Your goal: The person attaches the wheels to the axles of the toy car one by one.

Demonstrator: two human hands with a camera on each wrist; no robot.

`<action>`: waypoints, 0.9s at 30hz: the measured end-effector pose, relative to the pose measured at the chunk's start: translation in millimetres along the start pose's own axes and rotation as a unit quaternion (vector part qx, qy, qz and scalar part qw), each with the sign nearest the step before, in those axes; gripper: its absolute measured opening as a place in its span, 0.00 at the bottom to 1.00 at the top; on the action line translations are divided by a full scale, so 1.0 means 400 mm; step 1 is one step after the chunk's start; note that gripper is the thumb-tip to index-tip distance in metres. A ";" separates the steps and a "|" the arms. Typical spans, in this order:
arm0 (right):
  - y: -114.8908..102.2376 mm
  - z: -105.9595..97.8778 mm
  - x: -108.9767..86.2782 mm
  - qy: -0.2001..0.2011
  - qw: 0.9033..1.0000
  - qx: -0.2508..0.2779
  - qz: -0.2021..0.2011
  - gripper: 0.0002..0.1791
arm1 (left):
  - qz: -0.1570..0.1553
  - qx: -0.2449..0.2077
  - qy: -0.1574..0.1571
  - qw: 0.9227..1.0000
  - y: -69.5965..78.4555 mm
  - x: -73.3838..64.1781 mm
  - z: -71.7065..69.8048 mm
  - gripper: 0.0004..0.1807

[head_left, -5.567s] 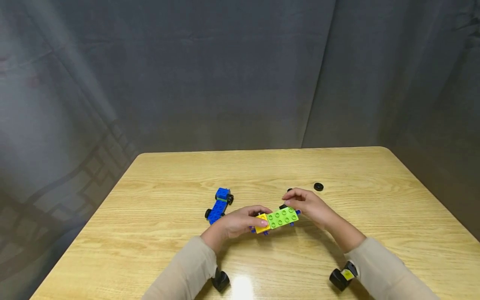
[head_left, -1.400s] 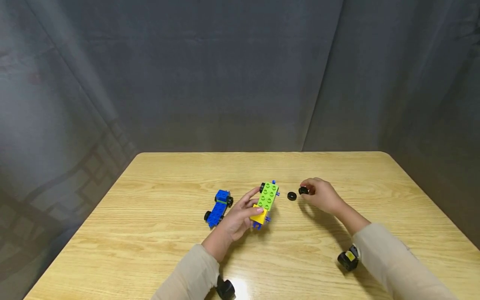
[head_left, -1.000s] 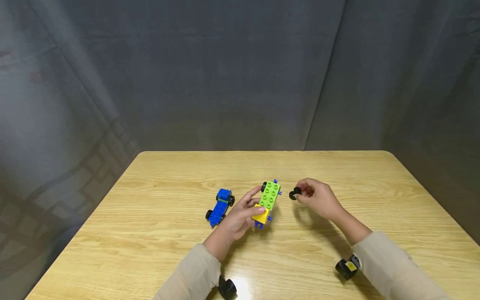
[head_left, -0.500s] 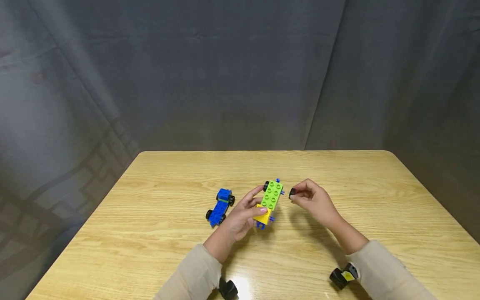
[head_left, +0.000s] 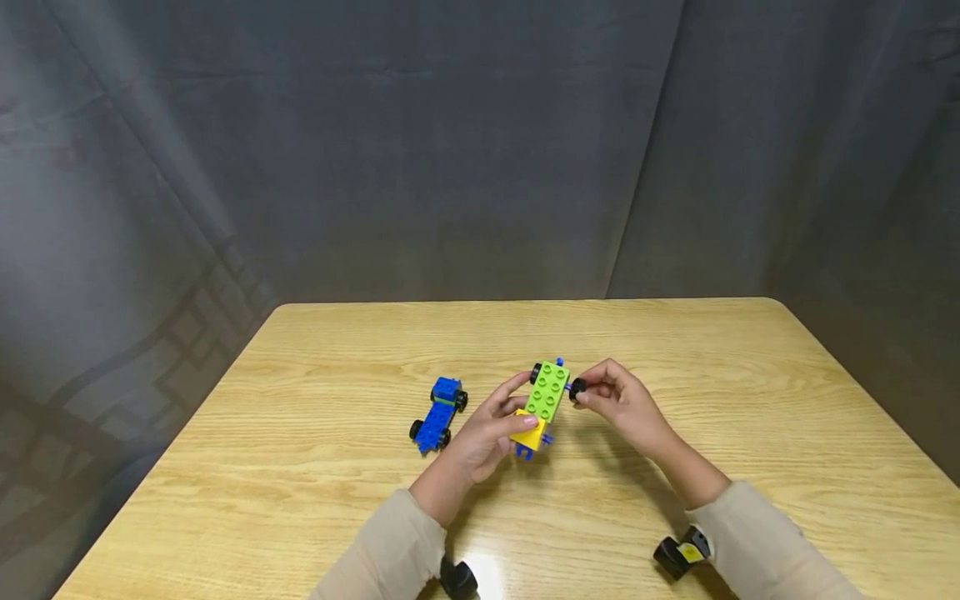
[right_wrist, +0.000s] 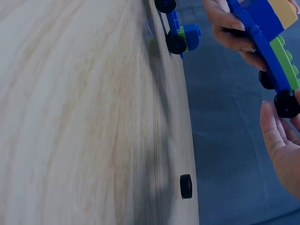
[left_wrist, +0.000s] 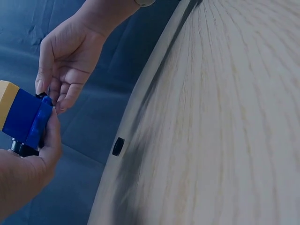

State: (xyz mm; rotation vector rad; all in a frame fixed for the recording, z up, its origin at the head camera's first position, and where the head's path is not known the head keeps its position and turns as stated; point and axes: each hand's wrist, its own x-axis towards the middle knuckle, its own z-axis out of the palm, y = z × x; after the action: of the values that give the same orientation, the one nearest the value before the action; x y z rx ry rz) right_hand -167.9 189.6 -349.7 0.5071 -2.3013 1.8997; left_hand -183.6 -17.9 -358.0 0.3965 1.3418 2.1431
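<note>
My left hand grips a toy car made of building bricks, with a lime-green studded block, a yellow block and a blue chassis. Its thumb lies on the yellow block. One black wheel is fitted on the car's far left side. Between thumb and fingers, my right hand pinches another black toy wheel against the blue axle peg on the right side. In the right wrist view this wheel meets the chassis. Bare blue pegs show beside the yellow block.
A second, blue toy car with black wheels stands on the wooden table left of my left hand. A loose black wheel lies near the table edge in the right wrist view. A grey curtain hangs behind.
My right hand has picked a black wheel from the table and brought it leftward onto the car's right axle peg. Over the longer span, my left hand has turned the green-and-yellow car more upright.
</note>
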 end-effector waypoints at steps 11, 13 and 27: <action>-0.001 0.012 0.000 0.000 1.000 0.011 0.015 0.12 | -0.004 0.027 -0.013 1.000 -0.004 0.001 -0.005 0.40; -0.001 0.014 0.000 -0.003 1.000 0.015 0.019 0.12 | -0.005 0.036 -0.016 0.999 -0.004 -0.001 -0.006 0.41; 0.002 0.034 -0.003 0.018 0.999 0.006 0.030 0.13 | 0.002 0.141 -0.029 0.990 0.011 -0.015 -0.012 0.41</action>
State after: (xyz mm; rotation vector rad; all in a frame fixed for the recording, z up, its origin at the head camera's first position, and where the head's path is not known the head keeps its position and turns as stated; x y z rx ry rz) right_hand -165.3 176.7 -353.8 0.4061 -2.3106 1.9335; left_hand -182.8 -26.3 -355.8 0.5683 1.6146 1.9325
